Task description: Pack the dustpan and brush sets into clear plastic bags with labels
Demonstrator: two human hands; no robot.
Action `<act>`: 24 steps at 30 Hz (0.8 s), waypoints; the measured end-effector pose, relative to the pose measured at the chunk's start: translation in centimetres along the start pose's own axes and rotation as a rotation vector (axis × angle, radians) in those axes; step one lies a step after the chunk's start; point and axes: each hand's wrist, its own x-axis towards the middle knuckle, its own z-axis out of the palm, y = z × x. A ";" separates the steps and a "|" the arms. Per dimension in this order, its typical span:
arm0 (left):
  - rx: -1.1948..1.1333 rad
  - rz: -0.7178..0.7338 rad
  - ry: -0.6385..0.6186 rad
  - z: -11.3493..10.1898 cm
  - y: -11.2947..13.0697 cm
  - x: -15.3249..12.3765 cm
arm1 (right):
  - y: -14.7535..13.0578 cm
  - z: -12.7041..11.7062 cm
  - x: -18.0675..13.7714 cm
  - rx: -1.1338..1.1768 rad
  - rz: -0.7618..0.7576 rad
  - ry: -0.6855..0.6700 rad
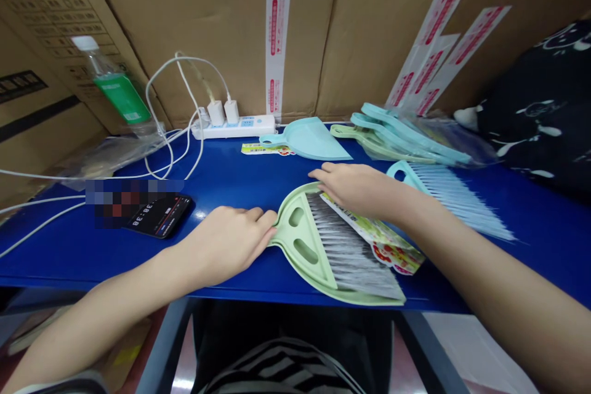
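Blue table, cardboard wall, hands on green dustpan

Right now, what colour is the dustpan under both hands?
Pale green plastic dustpan, grey-bristled brush lying in it; head view shows it best.

Front-left tabletop: open blue strip along the front edge, bounded by phone and white cables.
Middle: bare lane between left hand and power strip.
Back edge: blocked by cardboard boxes, bottle, blue dustpan.
Back-right corner: crowded by bagged dustpans and dark bag.
Front-right edge: blocked by green dustpan, blue brush beside it.
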 end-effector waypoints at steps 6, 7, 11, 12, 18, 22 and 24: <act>-0.003 0.013 0.013 0.0 0.0 -0.1 | 0.0 0.0 0.0 -0.014 -0.019 0.027; -0.005 0.015 0.016 0.0 0.0 -0.1 | 0.0 0.0 0.0 -0.015 -0.015 0.022; -0.008 0.011 0.022 0.1 0.0 -0.1 | 0.0 0.1 0.0 -0.018 -0.017 0.033; -0.007 0.009 0.023 0.1 0.0 0.0 | 0.0 0.2 0.1 -0.020 -0.023 0.046; -0.002 0.011 0.024 0.1 -0.1 0.0 | 0.0 0.3 0.1 -0.020 -0.024 0.040; -0.006 0.008 0.014 0.1 0.0 -0.1 | -0.3 -0.1 0.0 -0.012 0.001 -0.009; -0.009 0.004 0.011 0.0 0.0 -0.1 | -0.3 -0.2 0.0 -0.012 0.002 -0.012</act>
